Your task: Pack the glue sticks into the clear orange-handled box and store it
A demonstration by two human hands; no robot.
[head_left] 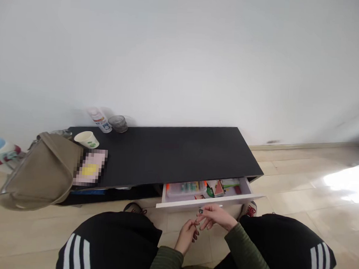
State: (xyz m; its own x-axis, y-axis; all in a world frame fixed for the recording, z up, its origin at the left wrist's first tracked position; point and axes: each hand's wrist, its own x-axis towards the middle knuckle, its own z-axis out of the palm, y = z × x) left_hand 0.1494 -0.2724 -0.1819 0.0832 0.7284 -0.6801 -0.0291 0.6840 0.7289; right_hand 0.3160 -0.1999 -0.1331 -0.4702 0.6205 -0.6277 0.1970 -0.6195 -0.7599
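My left hand (187, 235) is low in front of the open drawer (181, 203), its fingers curled together. What it holds, if anything, is too small to make out. My right hand (216, 216) reaches in from the right beside the drawer's front, fingers bent but apart. Its fingertips touch or nearly touch those of the left. A small dark spot shows near one right finger; I cannot tell what it is. Inside the drawer lie a clear plastic box (180, 188) with orange clasps, a red triangular piece (219, 188) and a green-handled item (231, 185).
The black cabinet top (178, 154) runs along the wall. At its left stand a paper cup (87, 139), a dark glass (118, 124), a spray can (100, 119) and a brown bag (48, 167). My knees flank the drawer.
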